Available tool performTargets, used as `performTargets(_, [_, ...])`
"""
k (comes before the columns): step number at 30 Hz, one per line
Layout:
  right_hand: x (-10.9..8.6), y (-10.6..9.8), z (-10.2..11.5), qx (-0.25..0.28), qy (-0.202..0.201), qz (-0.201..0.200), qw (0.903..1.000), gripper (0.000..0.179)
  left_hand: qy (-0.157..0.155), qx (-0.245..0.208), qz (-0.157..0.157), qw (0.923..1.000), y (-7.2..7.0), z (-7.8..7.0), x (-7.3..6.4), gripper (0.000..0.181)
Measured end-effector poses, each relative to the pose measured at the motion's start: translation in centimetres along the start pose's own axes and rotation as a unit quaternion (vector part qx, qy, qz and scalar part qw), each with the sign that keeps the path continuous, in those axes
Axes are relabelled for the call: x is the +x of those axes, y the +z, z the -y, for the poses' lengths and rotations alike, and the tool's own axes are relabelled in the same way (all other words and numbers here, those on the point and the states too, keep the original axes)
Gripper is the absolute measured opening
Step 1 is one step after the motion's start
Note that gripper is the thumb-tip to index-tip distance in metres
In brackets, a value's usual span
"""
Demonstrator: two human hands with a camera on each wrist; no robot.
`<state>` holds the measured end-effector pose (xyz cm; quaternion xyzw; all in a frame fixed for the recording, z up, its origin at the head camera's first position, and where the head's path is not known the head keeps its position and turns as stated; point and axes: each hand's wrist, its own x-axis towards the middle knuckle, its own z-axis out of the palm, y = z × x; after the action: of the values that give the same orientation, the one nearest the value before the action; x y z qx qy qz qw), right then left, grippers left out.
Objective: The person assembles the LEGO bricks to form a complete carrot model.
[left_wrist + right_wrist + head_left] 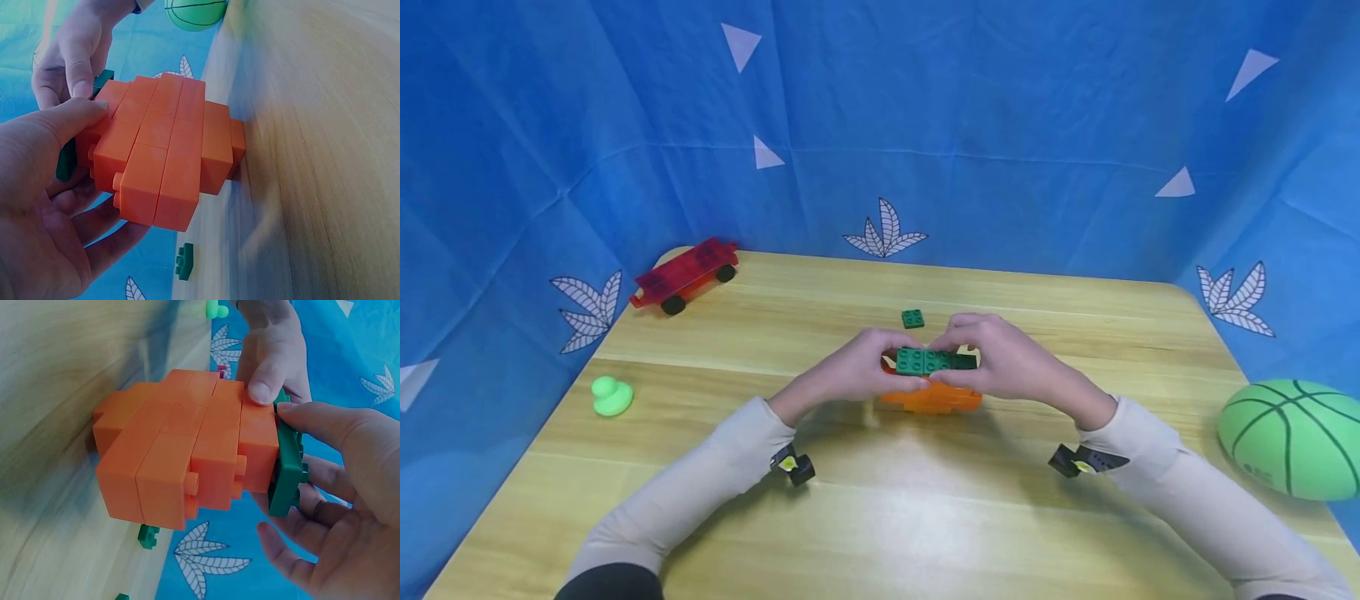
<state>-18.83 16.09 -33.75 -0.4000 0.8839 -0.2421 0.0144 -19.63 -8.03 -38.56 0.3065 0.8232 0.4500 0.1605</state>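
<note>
An orange build of stacked toy bricks (932, 400) stands on the table, stepped in layers and narrower at its base. Green bricks with studs (917, 361) lie along its top. My left hand (868, 367) grips the build from the left, with its thumb on the top orange layer in the left wrist view. From the other side my right hand (1003, 358) pinches the green brick (289, 472) at the top, which overhangs the orange edge. Part of the green bricks is hidden by the fingers. Behind the hands lies a loose green brick (913, 318).
A red toy wagon (688, 273) with black wheels sits at the back left corner. Nearer, by the left edge, is a green toy duck (612, 396). At the right edge rests a green ball (1292, 437) with black lines. Blue cloth (970, 100) hangs around the table.
</note>
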Motion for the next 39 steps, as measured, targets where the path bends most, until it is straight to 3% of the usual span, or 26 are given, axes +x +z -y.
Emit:
performTargets(15, [0.4,0.0,-0.1,0.013,-0.006,0.008,0.9999,0.028,-0.005,-0.011,0.001,0.9999,-0.3,-0.2,-0.1,0.036])
performTargets(23, [0.8,0.2,-0.4,0.047,-0.015,0.01,0.9988,0.028,-0.006,-0.01,-0.006,0.9999,-0.4,0.3,-0.2,0.039])
performTargets(32, [0.6,0.2,-0.4,0.045,0.003,0.026,0.9986,0.029,-0.009,-0.005,0.0,0.9999,-0.4,0.3,-0.1,0.037])
performTargets(36, [0.8,-0.9,-1.7,0.063,0.016,0.041,0.9971,0.026,-0.007,0.007,0.003,0.9999,-0.2,0.3,0.0,0.036])
performTargets(39, [1.1,-1.8,-4.0,0.061,0.055,0.029,0.9962,0.024,-0.011,0.018,0.002,0.9998,-0.1,0.2,0.1,0.04])
